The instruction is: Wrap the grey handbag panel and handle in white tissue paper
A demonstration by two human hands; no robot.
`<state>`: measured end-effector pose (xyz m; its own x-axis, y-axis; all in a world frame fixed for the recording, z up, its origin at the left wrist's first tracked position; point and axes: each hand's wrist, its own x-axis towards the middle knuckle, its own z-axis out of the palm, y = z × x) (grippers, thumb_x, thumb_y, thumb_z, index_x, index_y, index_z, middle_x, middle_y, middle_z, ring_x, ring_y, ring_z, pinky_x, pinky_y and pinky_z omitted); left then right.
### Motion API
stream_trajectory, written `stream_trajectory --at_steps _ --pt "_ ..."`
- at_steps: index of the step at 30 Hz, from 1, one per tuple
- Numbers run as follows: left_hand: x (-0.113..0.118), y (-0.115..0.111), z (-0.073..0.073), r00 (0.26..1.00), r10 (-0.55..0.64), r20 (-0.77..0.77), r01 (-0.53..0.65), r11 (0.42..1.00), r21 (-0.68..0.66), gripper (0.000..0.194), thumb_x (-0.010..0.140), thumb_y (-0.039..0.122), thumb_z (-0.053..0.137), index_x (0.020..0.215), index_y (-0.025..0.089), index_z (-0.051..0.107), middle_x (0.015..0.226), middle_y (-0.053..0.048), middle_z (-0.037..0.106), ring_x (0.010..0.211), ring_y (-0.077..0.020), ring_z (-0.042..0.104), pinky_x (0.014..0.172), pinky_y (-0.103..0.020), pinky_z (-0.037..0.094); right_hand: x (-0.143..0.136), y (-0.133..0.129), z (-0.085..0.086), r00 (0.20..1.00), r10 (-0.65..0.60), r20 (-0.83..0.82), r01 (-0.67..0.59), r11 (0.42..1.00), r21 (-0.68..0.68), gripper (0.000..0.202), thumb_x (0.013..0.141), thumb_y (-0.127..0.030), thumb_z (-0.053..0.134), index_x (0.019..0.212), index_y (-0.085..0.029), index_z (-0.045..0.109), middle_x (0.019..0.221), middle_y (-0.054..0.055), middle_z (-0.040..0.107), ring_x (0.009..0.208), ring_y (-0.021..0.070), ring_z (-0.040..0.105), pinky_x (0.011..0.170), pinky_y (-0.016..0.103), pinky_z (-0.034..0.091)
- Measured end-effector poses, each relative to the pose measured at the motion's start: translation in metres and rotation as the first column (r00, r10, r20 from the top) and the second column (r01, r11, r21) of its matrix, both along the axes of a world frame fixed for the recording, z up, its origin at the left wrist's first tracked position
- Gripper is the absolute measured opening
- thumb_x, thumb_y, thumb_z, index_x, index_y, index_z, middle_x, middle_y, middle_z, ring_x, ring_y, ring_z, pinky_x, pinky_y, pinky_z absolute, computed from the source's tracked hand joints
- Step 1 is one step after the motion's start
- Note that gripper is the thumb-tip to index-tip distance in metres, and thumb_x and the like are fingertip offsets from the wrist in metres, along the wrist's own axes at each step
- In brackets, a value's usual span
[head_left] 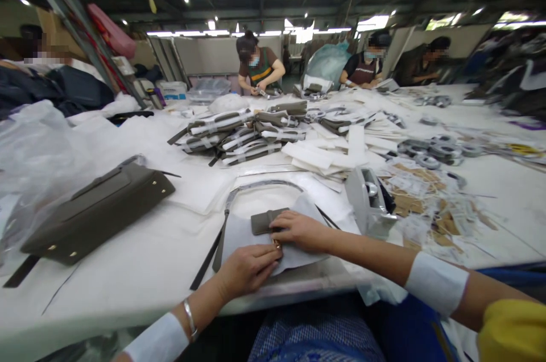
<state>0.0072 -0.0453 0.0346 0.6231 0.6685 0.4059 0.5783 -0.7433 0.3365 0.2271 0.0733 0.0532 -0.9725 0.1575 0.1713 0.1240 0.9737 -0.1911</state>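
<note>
Blue checked cloth [309, 336] is nearest, at the bottom centre of the frame. Higher, near the middle, an olive flap [261, 224] lies over a pale sheet [239, 238] on the tabletop [145, 274]. It is above my left hand [255, 270], and my right hand [301, 231] touches its right end. Both hands are half closed, fingers curved beside a gold metal piece [276, 244]; whether they grip it, I cannot tell.
</note>
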Motion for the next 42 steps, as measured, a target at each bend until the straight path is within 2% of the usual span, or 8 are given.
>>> stream_trajectory --at_steps 10,15,20,23,26,33,38,42 --pt "0.000 -0.001 -0.002 0.999 -0.013 0.052 0.010 0.998 0.060 0.035 0.090 0.013 0.051 0.123 0.019 0.062 0.119 -0.009 0.071 0.111 -0.0198 0.067 0.095 -0.030 0.058 -0.018 0.005 -0.006 0.998 0.037 0.054 -0.037 0.999 -0.003 0.011 0.089 -0.022 0.059 0.092 -0.018 0.069 0.099 0.006 0.068 0.085 0.0167 0.061 0.069 0.025 0.046" --pt "0.000 -0.001 -0.001 0.999 -0.014 0.038 0.010 0.995 0.096 0.036 0.088 0.011 0.051 0.122 0.017 0.062 0.118 -0.010 0.072 0.109 -0.0198 0.068 0.094 -0.029 0.058 -0.023 0.022 0.027 0.981 -0.145 0.125 0.162 0.978 -0.133 0.019 0.091 -0.038 0.061 0.091 -0.022 0.072 0.092 0.002 0.072 0.080 0.0143 0.064 0.070 0.023 0.047" --pt "-0.002 -0.001 -0.007 0.999 -0.014 0.041 0.010 0.995 0.096 0.039 0.086 0.011 0.053 0.124 0.018 0.061 0.120 -0.010 0.071 0.110 -0.0201 0.068 0.095 -0.031 0.057 0.002 0.118 0.061 0.734 -0.677 0.050 0.679 0.732 -0.052 0.035 0.102 -0.033 0.042 0.125 -0.015 0.062 0.131 0.016 0.062 0.118 0.0229 0.058 0.103 0.039 0.042" --pt "-0.002 0.001 -0.011 0.998 -0.021 0.058 0.015 0.994 0.112 0.041 0.084 0.010 0.054 0.124 0.018 0.060 0.120 -0.010 0.071 0.111 -0.0199 0.068 0.096 -0.029 0.057 0.026 0.163 0.059 0.552 -0.832 0.061 0.832 0.554 0.025 0.038 0.096 -0.031 0.056 0.130 -0.012 0.057 0.137 0.018 0.055 0.125 0.0287 0.054 0.106 0.051 0.041" --pt "-0.003 0.006 -0.017 0.995 -0.059 0.085 0.041 0.980 0.193 0.041 0.082 0.007 0.056 0.121 0.017 0.060 0.116 -0.009 0.073 0.107 -0.0190 0.069 0.092 -0.025 0.058 0.042 0.179 0.054 0.478 -0.875 0.080 0.873 0.483 0.071 0.036 0.093 -0.035 0.063 0.124 -0.016 0.059 0.129 0.011 0.060 0.115 0.0257 0.060 0.098 0.051 0.050" --pt "-0.001 0.002 -0.013 0.992 -0.026 0.127 0.012 0.994 0.106 0.044 0.083 0.011 0.054 0.126 0.021 0.059 0.119 -0.009 0.072 0.110 -0.0196 0.068 0.094 -0.028 0.058 0.045 0.156 0.078 0.539 -0.840 -0.055 0.842 0.537 0.059 0.043 0.099 -0.015 0.038 0.140 -0.012 0.052 0.131 0.021 0.062 0.119 0.0307 0.060 0.103 0.049 0.045" --pt "-0.003 0.000 -0.010 0.993 -0.027 0.112 0.019 0.997 0.072 0.035 0.089 0.014 0.051 0.122 0.018 0.062 0.121 -0.009 0.070 0.114 -0.0187 0.066 0.096 -0.031 0.057 0.031 0.099 0.091 0.846 -0.533 0.021 0.513 0.801 -0.308 0.048 0.098 -0.027 0.044 0.146 -0.025 0.047 0.138 0.003 0.061 0.125 0.0243 0.057 0.106 0.038 0.044" --pt "-0.004 0.000 -0.013 0.994 -0.023 0.110 0.018 0.999 0.049 0.035 0.090 0.016 0.051 0.123 0.018 0.063 0.124 -0.009 0.069 0.115 -0.0194 0.065 0.098 -0.033 0.056 0.018 0.044 0.073 0.955 -0.270 0.127 0.298 0.876 -0.379 0.052 0.094 -0.024 0.050 0.146 -0.028 0.046 0.145 0.005 0.055 0.127 0.0243 0.055 0.108 0.041 0.041"
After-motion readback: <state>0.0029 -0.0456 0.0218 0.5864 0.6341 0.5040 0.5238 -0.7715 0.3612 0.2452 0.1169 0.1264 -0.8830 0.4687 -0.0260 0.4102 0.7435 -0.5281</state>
